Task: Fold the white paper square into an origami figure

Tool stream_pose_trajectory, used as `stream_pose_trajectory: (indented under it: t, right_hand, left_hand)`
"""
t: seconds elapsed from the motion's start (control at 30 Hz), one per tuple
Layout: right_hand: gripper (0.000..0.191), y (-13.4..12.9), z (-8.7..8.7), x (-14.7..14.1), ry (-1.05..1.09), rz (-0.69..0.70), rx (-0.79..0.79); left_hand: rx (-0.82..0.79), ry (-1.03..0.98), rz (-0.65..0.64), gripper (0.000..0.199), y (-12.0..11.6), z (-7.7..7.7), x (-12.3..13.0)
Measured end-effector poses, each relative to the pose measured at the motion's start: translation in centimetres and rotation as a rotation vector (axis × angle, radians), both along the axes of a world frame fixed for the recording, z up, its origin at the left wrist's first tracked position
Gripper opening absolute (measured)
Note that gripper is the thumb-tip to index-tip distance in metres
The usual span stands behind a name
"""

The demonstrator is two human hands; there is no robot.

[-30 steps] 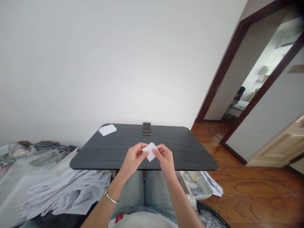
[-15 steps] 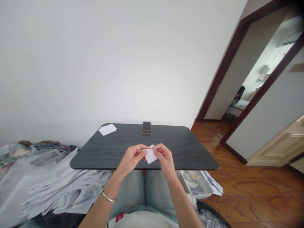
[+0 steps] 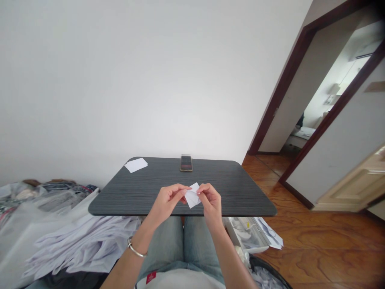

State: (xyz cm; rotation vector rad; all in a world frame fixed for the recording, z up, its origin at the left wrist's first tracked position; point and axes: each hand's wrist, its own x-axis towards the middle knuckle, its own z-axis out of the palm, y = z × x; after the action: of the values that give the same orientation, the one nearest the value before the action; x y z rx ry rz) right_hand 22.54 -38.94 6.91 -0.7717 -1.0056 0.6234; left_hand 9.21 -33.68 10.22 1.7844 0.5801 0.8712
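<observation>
A small white piece of folded paper (image 3: 192, 196) is held up over the front part of the dark table (image 3: 222, 176). My left hand (image 3: 170, 200) pinches its left corner between thumb and fingertips. On the opposite corner, my right hand (image 3: 209, 200) has the same kind of pinch. A crease line shows across the paper, and its upper corner points away from me. Fingers cover both side corners. Several white paper sheets (image 3: 136, 165) lie at the table's far left corner.
A phone (image 3: 186, 163) stands at the table's back edge against the wall. Folded white cloth (image 3: 87, 245) and bagged garments (image 3: 45, 200) are heaped at the left. Below the right side are a white box (image 3: 248, 237) and a black-rimmed container (image 3: 267, 275) of paper scraps.
The paper's upper flap now shows more between my hands, and my right fingers have shifted a little along its edge. Both hands still pinch it in nearly the same place.
</observation>
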Motion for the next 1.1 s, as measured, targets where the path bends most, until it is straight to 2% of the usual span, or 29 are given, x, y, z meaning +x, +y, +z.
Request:
stream_pose_trajectory:
  t: [0.1, 0.23, 0.6, 0.77, 1.1]
  right_hand:
    - [0.011, 0.06, 0.15, -0.12, 0.020, 0.001, 0.021]
    - [0.011, -0.04, 0.33, -0.25, 0.007, 0.000, -0.008]
    - [0.013, -0.42, 0.11, -0.15, -0.062, -0.026, 0.003]
    - [0.013, -0.44, 0.14, -0.23, -0.077, -0.048, 0.017]
    - [0.015, -0.43, 0.01, -0.14, -0.130, -0.021, -0.004]
  left_hand:
    - [0.004, -0.043, 0.018, 0.025, -0.23, -0.04, 0.10]
    - [-0.054, -0.110, -0.026, 0.021, -0.35, -0.27, 0.16]
    - [-0.181, -0.147, -0.006, 0.013, -0.08, -0.09, 0.34]
    - [-0.236, -0.203, -0.019, 0.017, -0.36, -0.12, 0.55]
    - [-0.266, -0.177, 0.058, 0.020, -0.55, 0.21, 0.66]
